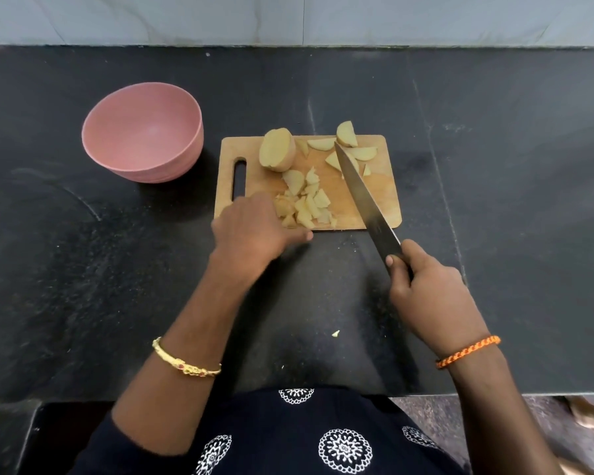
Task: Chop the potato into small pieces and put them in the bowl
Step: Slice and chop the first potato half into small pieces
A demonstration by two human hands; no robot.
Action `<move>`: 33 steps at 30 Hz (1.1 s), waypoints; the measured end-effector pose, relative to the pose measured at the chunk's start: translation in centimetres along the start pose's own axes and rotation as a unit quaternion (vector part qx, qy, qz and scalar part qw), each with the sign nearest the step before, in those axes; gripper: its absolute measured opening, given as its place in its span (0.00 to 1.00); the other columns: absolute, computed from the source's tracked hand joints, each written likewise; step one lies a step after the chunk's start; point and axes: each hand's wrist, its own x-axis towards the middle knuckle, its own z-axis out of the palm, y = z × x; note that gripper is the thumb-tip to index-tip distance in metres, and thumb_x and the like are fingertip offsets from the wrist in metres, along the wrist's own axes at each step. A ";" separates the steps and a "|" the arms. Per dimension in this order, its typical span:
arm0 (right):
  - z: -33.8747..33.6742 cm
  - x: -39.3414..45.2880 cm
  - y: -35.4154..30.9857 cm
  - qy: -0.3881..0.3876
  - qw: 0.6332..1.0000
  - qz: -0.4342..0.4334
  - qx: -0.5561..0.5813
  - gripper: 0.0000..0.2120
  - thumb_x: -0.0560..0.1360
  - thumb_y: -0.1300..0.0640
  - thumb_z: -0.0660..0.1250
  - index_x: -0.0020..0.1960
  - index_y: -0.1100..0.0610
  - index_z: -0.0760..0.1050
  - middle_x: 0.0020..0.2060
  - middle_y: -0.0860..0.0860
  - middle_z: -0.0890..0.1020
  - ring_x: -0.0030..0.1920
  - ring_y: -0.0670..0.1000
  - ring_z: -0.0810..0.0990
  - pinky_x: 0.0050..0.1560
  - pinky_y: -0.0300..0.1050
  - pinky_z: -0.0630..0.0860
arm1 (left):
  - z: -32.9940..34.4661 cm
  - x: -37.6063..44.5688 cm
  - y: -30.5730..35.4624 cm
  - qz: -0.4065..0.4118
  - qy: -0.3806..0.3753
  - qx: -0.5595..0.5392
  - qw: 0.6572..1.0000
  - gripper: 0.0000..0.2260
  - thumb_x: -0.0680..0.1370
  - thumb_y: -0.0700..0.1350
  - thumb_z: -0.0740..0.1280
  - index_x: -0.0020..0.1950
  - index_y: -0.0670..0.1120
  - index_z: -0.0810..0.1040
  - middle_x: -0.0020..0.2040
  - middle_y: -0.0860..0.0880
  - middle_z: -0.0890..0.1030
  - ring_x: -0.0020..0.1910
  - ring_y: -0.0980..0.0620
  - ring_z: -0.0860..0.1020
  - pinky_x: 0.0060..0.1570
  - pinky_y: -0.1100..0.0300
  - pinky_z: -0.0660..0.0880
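Our round pink plastic bowl [143,132] holds nothing, just left of the wooden chopping board [374,197] carrying cut potato pieces [307,204]. Left hand [251,231] fingers curl beside them at the board's near edge; right hand [422,282] clamps the long steel knife [364,197].

Gold bangle [186,363] on left wrist, orange braided thread [468,351] on right — dark floral-print garment [288,437]

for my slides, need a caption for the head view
Right hand holds knife over cutting board; left hand gathers potato pieces.
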 end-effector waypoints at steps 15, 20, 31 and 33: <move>0.3 1.3 -0.2 -0.018 0.999 0.000 0.036 0.09 0.80 0.52 0.55 0.46 0.56 0.68 0.33 0.56 0.75 0.36 0.60 0.76 0.36 0.50 0.73 | -1.2 0.5 0.8 0.084 0.102 -0.069 0.989 0.09 0.73 0.50 0.70 0.52 0.51 0.80 0.46 0.52 0.80 0.46 0.52 0.76 0.40 0.59 0.69; 0.0 1.9 -0.2 -0.020 0.999 0.002 0.044 0.09 0.81 0.53 0.55 0.47 0.56 0.68 0.33 0.55 0.75 0.36 0.58 0.76 0.36 0.49 0.73 | -0.7 3.3 1.2 0.126 0.068 -0.086 0.986 0.12 0.74 0.44 0.66 0.57 0.49 0.80 0.50 0.50 0.80 0.49 0.50 0.77 0.50 0.54 0.75; -0.4 2.3 -0.4 -0.009 0.998 0.002 0.070 0.13 0.81 0.53 0.55 0.38 0.53 0.62 0.30 0.52 0.72 0.31 0.51 0.70 0.29 0.43 0.63 | -1.5 5.7 4.1 0.085 0.071 0.084 0.990 0.10 0.75 0.48 0.70 0.39 0.47 0.72 0.38 0.48 0.77 0.38 0.50 0.73 0.35 0.57 0.66; -0.4 2.3 -0.5 -0.010 0.997 0.000 0.072 0.12 0.81 0.53 0.55 0.39 0.53 0.63 0.30 0.52 0.72 0.31 0.51 0.70 0.28 0.43 0.62 | -1.7 5.6 4.3 0.079 0.075 0.091 0.990 0.11 0.75 0.47 0.70 0.37 0.47 0.70 0.35 0.50 0.73 0.37 0.50 0.73 0.34 0.57 0.65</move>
